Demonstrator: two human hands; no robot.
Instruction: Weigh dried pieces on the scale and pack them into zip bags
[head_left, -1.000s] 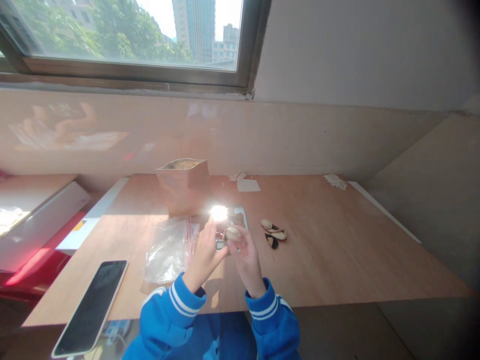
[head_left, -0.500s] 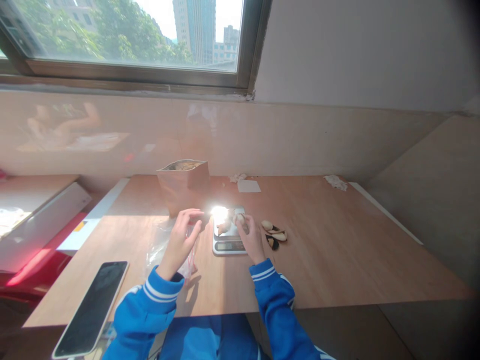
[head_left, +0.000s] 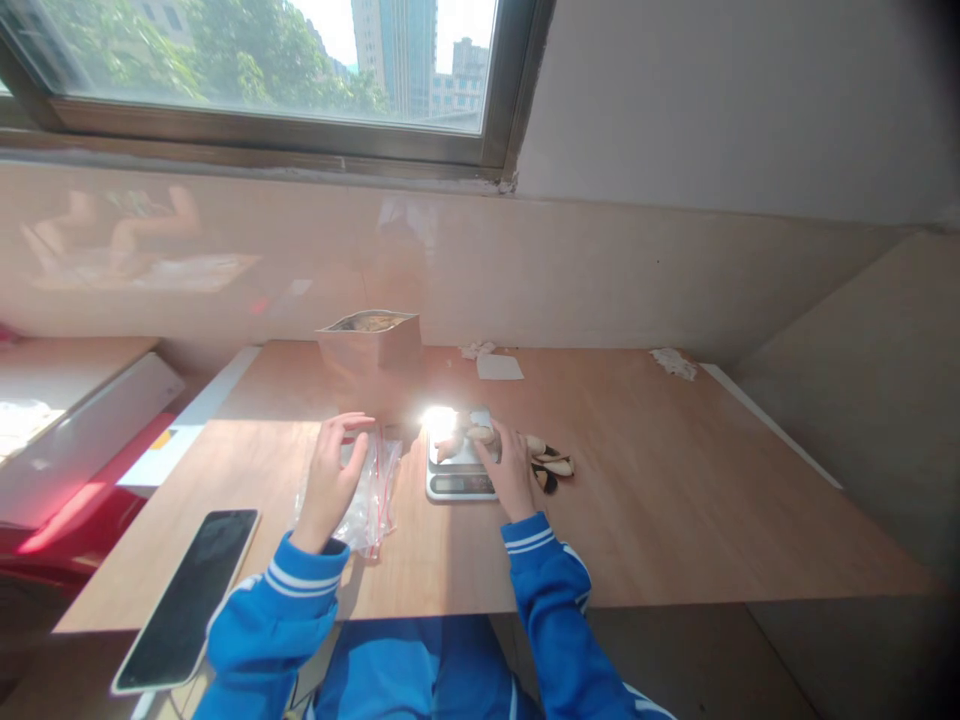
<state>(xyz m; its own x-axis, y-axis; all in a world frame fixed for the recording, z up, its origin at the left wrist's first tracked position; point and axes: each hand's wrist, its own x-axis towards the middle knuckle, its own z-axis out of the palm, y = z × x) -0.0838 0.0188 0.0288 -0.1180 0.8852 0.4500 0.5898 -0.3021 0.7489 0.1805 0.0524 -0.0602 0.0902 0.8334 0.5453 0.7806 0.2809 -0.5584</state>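
Observation:
A small digital scale lies on the table with a few pale pieces on its bright, sunlit plate. My right hand is over the scale's right side, thumb and fingers closed around a cream-coloured piece. Its exact kind is too small to make out. Just right of that hand sit several cream pieces with black ends, partly hidden by my fingers. My left hand, fingers curved and apart, holds nothing above clear zip bags with red seal lines.
An open-topped brown pouch stands behind the bags. A large phone lies at the table's left front edge. Toward the wall are a white paper and crumpled tissue. Strong glare covers part of the scale plate.
My left hand has moved left, away from the scale, uncovering more of the zip bags. My right hand remains at the scale with the cream piece, shifted slightly. The view has tilted a little.

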